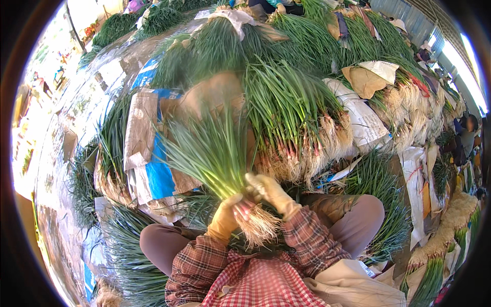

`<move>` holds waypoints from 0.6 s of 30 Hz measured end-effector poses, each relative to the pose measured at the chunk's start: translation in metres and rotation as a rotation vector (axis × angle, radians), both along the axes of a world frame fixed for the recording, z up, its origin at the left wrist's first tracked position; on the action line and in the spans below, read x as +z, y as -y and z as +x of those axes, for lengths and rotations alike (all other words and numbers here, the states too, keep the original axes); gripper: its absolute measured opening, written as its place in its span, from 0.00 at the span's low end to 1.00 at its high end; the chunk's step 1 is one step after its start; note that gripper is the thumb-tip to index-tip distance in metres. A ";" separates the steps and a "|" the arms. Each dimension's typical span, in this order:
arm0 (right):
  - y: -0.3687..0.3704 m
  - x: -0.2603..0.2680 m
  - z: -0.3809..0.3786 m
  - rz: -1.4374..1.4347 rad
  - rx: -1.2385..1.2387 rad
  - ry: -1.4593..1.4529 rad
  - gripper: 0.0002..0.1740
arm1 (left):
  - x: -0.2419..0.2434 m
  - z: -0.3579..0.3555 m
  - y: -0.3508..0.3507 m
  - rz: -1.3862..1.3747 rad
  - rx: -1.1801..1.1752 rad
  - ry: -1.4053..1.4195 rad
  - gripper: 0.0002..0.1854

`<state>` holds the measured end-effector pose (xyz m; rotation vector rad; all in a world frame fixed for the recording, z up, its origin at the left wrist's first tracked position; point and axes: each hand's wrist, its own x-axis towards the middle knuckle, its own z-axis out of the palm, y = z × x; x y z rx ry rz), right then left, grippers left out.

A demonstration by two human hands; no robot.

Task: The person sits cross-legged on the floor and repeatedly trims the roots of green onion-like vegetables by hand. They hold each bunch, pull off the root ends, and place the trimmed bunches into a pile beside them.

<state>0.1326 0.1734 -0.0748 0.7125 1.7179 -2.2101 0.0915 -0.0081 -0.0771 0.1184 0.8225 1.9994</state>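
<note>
My left hand (224,218), in a yellowish glove, grips a bunch of spring onions (215,161) around its lower stems. The green leaves fan out away from me, and the pale roots (261,226) hang toward my lap. On the right side of the same stems, my gloved right hand (273,193) closes its bent fingers, with the thumb raised along the bunch. Some of those fingertips are blurred or hidden. Just beyond the right hand lies a row of spring onions (287,111) with reddish-white bases and stringy roots.
Brown and blue sacking (144,134) covers piled onions ahead on the left. Leafy bundles flank my crossed legs, at left (134,249) and right (378,192). A white printed sack (360,115) lies ahead right, beside a long root-lined stack (410,107). A person (466,134) is at far right.
</note>
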 end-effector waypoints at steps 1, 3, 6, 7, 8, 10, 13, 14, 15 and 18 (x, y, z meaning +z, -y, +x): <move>0.011 -0.004 -0.009 -0.194 -0.087 -0.079 0.18 | 0.002 0.000 0.001 -0.022 0.013 -0.002 0.30; 0.027 -0.014 -0.012 -0.175 -0.165 -0.155 0.16 | 0.004 -0.002 0.002 -0.116 0.079 -0.031 0.28; 0.042 -0.031 0.008 -0.230 -0.195 -0.201 0.15 | 0.007 -0.005 0.002 0.273 0.167 0.114 0.25; 0.047 -0.037 0.013 -0.163 -0.103 -0.230 0.15 | 0.007 -0.008 0.004 0.359 0.128 0.154 0.26; 0.047 -0.040 0.023 -0.232 -0.060 -0.239 0.16 | 0.008 -0.011 0.005 0.416 0.180 0.179 0.24; 0.036 -0.043 0.027 0.630 0.409 -0.209 0.14 | 0.008 -0.016 0.009 0.485 0.145 0.166 0.23; 0.001 -0.035 0.010 1.040 0.202 0.011 0.20 | 0.008 -0.019 0.009 0.441 0.138 0.182 0.27; -0.010 -0.030 -0.001 1.540 -0.146 -0.237 0.25 | 0.008 -0.018 0.008 0.385 0.122 0.185 0.28; -0.023 -0.024 -0.013 1.851 -0.175 -0.169 0.23 | 0.009 -0.020 0.008 0.327 0.115 0.167 0.29; -0.041 -0.002 -0.020 1.538 0.142 -0.022 0.21 | 0.012 -0.015 0.002 0.235 0.086 0.235 0.31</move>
